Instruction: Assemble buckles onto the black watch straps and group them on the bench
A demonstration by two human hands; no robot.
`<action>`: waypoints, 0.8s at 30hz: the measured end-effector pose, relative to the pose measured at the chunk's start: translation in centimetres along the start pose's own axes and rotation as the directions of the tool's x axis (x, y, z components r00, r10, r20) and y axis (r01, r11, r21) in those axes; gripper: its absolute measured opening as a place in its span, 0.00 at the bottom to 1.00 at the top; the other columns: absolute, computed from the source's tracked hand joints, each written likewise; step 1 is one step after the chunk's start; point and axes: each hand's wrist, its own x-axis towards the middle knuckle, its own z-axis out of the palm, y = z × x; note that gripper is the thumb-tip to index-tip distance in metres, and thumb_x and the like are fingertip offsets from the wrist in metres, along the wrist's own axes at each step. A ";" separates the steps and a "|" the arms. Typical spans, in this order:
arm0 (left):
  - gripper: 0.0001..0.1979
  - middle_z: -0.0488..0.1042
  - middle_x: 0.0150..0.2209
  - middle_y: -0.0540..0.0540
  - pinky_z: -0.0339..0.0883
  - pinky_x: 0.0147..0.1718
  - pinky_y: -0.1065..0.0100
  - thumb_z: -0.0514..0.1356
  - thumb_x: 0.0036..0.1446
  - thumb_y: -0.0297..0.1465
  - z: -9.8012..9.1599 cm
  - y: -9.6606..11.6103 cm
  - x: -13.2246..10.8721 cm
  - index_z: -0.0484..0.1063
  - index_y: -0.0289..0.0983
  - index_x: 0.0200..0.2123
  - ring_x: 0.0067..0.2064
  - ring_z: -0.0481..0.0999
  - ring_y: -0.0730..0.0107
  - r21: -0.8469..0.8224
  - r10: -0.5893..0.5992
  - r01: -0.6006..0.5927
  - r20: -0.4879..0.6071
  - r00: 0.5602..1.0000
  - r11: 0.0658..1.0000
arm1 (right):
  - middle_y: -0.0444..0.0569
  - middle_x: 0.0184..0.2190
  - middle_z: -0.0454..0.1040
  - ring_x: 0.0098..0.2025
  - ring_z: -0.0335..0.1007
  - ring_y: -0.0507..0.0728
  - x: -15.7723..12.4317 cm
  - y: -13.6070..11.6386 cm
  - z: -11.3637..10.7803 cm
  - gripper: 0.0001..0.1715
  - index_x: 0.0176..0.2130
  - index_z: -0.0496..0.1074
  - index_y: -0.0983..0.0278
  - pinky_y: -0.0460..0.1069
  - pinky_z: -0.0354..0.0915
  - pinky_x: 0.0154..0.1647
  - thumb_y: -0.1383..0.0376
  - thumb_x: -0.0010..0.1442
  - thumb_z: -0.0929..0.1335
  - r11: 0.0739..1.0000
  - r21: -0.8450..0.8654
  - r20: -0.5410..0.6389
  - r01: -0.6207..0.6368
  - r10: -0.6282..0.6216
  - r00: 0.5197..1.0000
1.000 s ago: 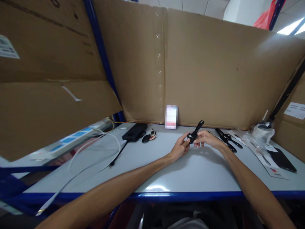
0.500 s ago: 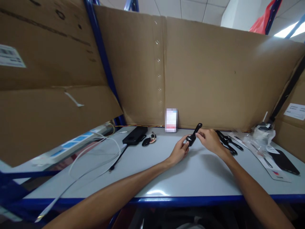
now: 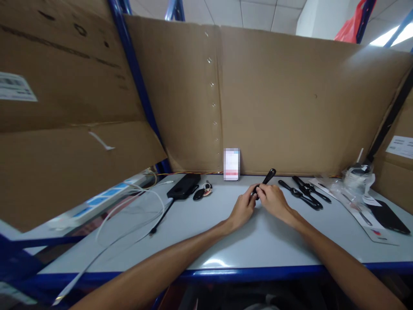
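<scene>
Both my hands meet over the middle of the pale table (image 3: 264, 245). My left hand (image 3: 242, 208) and my right hand (image 3: 272, 200) pinch a small black device with a strap (image 3: 266, 178), whose strap end sticks up and back past my fingers. The fingers of both hands are closed around its body, which is mostly hidden. Just right of my right hand lie two or three more black straps (image 3: 303, 191) flat on the table.
A black box (image 3: 183, 186) and a key fob (image 3: 201, 191) lie at the back left, with white cables (image 3: 129, 211) and a power strip (image 3: 93, 202) further left. A small blurred card (image 3: 231, 164) leans on the cardboard wall (image 3: 290, 107). Plastic bags (image 3: 355, 181) and a black phone (image 3: 387, 216) sit at right.
My hands have drawn closer together and lowered toward the table, the right hand now covering the device's body. The view shifted slightly.
</scene>
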 end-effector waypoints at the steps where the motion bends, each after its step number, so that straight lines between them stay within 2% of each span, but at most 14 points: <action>1: 0.19 0.69 0.28 0.50 0.56 0.29 0.73 0.53 0.63 0.32 -0.1 0.2 0.0 0.68 0.37 0.56 0.27 0.62 0.72 0.012 0.004 -0.004 -0.001 1.000 1.000 | 0.53 0.34 0.80 0.34 0.74 0.57 0.1 0.1 0.2 0.19 0.38 0.76 0.64 0.47 0.56 0.31 0.63 0.69 0.58 0.996 0.080 -0.007 -0.027 0.028 1.000; 6: 0.21 0.73 0.31 0.48 0.58 0.32 0.72 0.52 0.61 0.27 -0.3 0.7 -0.1 0.67 0.38 0.58 0.29 0.66 0.70 0.084 0.037 -0.038 0.015 0.999 0.996 | 0.46 0.21 0.73 0.26 0.68 0.53 0.7 0.9 1.1 0.19 0.26 0.71 0.64 0.46 0.56 0.30 0.64 0.65 0.59 0.924 0.380 -0.030 -0.050 0.067 0.997; 11: 0.24 0.73 0.30 0.49 0.57 0.31 0.72 0.51 0.61 0.26 -0.4 0.8 -0.3 0.65 0.39 0.61 0.28 0.68 0.69 0.182 0.053 -0.053 0.007 0.999 0.982 | 0.44 0.17 0.69 0.21 0.65 0.52 0.7 1.1 1.9 0.18 0.23 0.66 0.63 0.46 0.59 0.28 0.63 0.62 0.59 0.789 0.611 0.002 -0.063 0.078 0.997; 16: 0.27 0.76 0.34 0.47 0.60 0.33 0.71 0.49 0.61 0.24 -0.7 0.6 -0.4 0.60 0.40 0.64 0.31 0.72 0.68 0.335 0.102 -0.103 0.021 0.995 0.936 | 0.42 0.15 0.65 0.16 0.59 0.50 0.3 0.5 2.6 0.18 0.23 0.65 0.62 0.46 0.56 0.21 0.59 0.61 0.59 0.649 0.760 -0.063 -0.023 0.109 0.992; 19: 0.29 0.77 0.35 0.46 0.61 0.33 0.70 0.48 0.61 0.24 -0.9 0.3 -0.3 0.58 0.40 0.65 0.31 0.74 0.66 0.409 0.122 -0.129 0.043 0.992 0.903 | 0.41 0.14 0.63 0.14 0.56 0.50 0.2 0.2 3.0 0.18 0.23 0.64 0.62 0.46 0.53 0.17 0.55 0.59 0.60 0.546 0.837 -0.044 -0.045 0.148 0.988; 24: 0.28 0.79 0.36 0.45 0.63 0.35 0.69 0.48 0.61 0.24 -1.0 0.1 -0.2 0.57 0.39 0.65 0.33 0.77 0.63 0.485 0.116 -0.132 0.063 0.991 0.864 | 0.40 0.13 0.62 0.13 0.54 0.50 0.3 0.1 3.5 0.17 0.23 0.65 0.62 0.46 0.49 0.14 0.53 0.54 0.62 0.437 0.894 0.003 -0.094 0.205 0.979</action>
